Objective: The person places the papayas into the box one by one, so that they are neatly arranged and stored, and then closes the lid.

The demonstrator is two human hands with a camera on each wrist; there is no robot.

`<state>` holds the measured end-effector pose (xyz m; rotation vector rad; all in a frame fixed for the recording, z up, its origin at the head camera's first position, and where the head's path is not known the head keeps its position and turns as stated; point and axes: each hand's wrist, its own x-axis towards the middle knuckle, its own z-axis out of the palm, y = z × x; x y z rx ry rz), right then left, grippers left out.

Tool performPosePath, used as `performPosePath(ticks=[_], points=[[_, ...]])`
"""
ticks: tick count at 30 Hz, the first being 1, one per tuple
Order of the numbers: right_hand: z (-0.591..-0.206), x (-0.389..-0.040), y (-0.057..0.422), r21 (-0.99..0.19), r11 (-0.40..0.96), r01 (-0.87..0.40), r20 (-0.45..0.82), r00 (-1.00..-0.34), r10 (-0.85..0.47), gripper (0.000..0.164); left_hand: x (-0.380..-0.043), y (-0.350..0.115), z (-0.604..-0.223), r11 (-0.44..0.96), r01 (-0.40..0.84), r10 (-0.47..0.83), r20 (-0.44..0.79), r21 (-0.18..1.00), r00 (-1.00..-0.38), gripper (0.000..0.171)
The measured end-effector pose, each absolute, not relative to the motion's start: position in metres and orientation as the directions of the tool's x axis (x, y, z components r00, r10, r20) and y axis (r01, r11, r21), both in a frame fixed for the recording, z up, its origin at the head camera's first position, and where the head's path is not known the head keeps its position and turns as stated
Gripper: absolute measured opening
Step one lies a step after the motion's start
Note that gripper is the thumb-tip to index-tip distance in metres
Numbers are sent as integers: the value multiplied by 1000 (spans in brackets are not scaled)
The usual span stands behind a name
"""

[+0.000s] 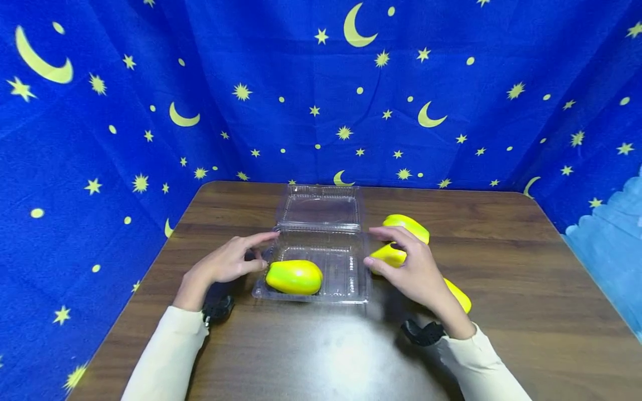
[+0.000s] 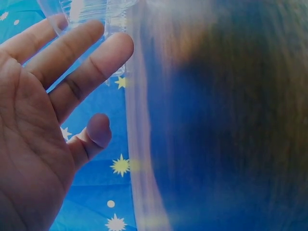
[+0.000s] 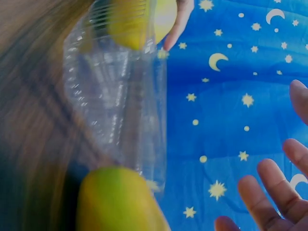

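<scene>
A clear plastic clamshell box (image 1: 337, 273) lies with its lid (image 1: 321, 209) folded back toward the far side. One yellow-green papaya (image 1: 296, 277) rests in the front left of its base. My left hand (image 1: 228, 262) is at the box's left edge, fingertips right at the rim, thumb beside the papaya. Spread fingers (image 2: 91, 72) show in the left wrist view, holding nothing. Off the box's right side, my right hand (image 1: 413, 273) hovers with thumb and fingers apart, partly covering a second papaya (image 1: 388, 255). In the right wrist view a papaya (image 3: 115, 202) is near the box's side.
Another papaya (image 1: 408, 227) lies farther back, right of the box, and one more (image 1: 457, 295) shows behind the right wrist. The wooden table (image 1: 501, 262) ends at a blue star-and-moon curtain (image 1: 301, 78). Black wrist straps (image 1: 421, 333) sit under both wrists.
</scene>
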<state>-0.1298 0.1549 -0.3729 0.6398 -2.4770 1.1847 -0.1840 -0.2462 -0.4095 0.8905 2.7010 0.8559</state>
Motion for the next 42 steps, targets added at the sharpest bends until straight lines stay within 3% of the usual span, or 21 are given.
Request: performPosePath(ticks=[18,29,42], points=[[-375,-122,216,-625,607,-492,549,-829,-106,47,-183,-247,-410,676,472,572,1,566,-820,65],[-383,-109,253,-630,637,-444,507,-857,-95,56,-182,-247,-411,684,464,564,-4,563,-826,66],[-401,-99,260,-626,644,-440,483,-867,-123,56,-184,-248,-410,679,457,560,-4,574,-828,65]])
